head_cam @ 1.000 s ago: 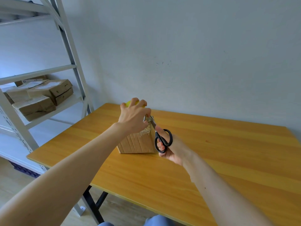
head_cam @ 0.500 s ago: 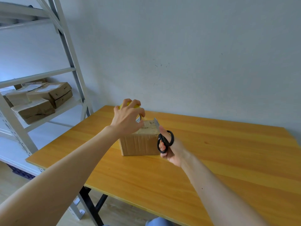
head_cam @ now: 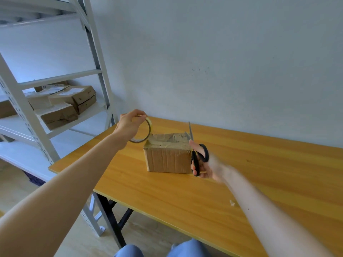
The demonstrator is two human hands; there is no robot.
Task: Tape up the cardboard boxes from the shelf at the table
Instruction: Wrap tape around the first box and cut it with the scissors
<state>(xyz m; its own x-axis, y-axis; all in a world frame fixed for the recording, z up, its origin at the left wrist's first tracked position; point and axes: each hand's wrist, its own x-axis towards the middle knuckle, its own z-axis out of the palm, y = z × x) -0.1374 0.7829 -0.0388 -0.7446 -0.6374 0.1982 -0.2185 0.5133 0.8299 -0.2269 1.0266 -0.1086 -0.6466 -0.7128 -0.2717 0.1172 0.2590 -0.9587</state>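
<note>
A small cardboard box (head_cam: 168, 160) stands on the wooden table (head_cam: 259, 182), its top crossed with shiny tape. My left hand (head_cam: 128, 125) holds a thin tape roll (head_cam: 146, 129) up and to the left of the box, apart from it. My right hand (head_cam: 203, 166) grips black-handled scissors (head_cam: 197, 156) at the box's right side, blades pointing up and shut.
A white metal shelf rack (head_cam: 27, 115) stands to the left with several cardboard boxes (head_cam: 72, 101) on its middle level. A pale wall runs behind the table. A small scrap (head_cam: 232, 202) lies on the table near my right forearm.
My left hand has lifted the tape roll off the box top and drawn it left. My right hand has pulled the scissors back from the tape, blades now upright beside the box.
</note>
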